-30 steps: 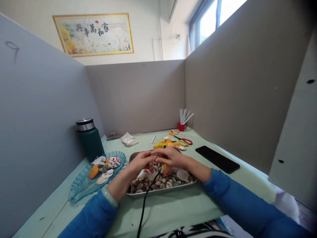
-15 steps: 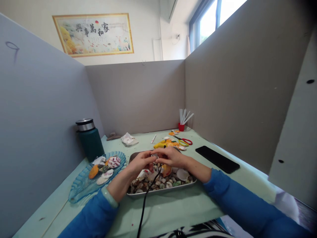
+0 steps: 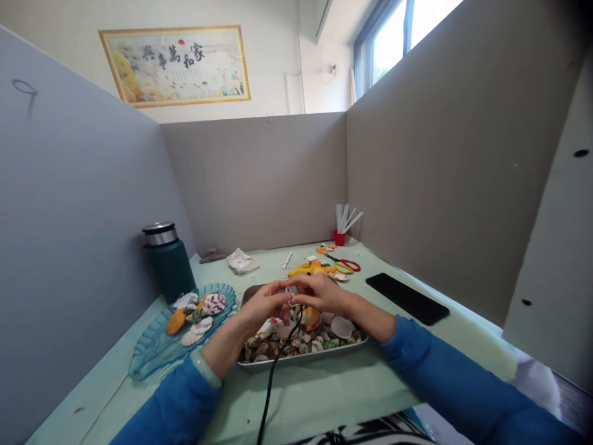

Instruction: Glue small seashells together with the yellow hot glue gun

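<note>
Both hands meet above a metal tray [image 3: 303, 359] heaped with small shells. Fingers of my left hand [image 3: 265, 303] and my right hand [image 3: 320, 292] are closed around one small pale shell [image 3: 291, 290], mostly covered by the fingertips. A black cord [image 3: 272, 372] hangs in front of the hands, its upper end near the right fingertips; whether it is held I cannot tell. Under the hands, larger white and orange shells lie among the small speckled ones.
On the left a blue scalloped dish [image 3: 151, 346] holds several shells, with a dark green bottle [image 3: 170, 272] behind it. Scissors [image 3: 346, 264], a yellow glue gun [image 3: 301, 269] and a red cup of white sticks [image 3: 340, 238] stand behind the tray. A black phone [image 3: 407, 298] lies right.
Both hands stay in nearly the same place above the tray. Only the fingers around the pale shell shift slightly.
</note>
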`<state>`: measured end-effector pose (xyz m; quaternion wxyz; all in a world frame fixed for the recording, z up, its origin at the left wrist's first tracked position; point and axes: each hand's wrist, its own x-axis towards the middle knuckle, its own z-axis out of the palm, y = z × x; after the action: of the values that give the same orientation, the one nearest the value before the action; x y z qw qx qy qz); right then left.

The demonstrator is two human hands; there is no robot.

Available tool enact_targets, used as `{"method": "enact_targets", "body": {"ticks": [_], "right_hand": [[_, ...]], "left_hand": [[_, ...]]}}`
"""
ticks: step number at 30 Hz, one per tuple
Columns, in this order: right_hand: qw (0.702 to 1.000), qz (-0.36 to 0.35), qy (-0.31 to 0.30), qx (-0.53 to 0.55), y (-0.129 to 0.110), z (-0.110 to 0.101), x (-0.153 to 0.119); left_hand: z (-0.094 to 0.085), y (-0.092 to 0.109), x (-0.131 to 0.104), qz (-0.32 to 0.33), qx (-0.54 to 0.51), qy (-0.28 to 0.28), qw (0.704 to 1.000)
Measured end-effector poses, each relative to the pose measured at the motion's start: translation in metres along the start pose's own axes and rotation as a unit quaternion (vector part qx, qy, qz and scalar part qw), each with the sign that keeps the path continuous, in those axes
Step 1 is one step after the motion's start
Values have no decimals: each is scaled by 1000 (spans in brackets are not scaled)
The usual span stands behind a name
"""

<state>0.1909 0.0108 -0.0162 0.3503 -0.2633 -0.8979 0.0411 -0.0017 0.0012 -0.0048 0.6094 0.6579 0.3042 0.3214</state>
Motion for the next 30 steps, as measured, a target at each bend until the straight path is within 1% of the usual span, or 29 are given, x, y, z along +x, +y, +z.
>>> {"method": "enact_targets", "body": {"ticks": [6,18,30], "right_hand": [[1000,2,-2,11,2,2,-1],[999,0,-19,31,1,1,-1],[1000,-3,-21,16,-2,-1,-1]], "left_hand": [[-4,-6,3,-19,18,13,1000],[-1,-4,3,-37,35,32,998],[-1,-4,3,-26,50,45,997]]}}
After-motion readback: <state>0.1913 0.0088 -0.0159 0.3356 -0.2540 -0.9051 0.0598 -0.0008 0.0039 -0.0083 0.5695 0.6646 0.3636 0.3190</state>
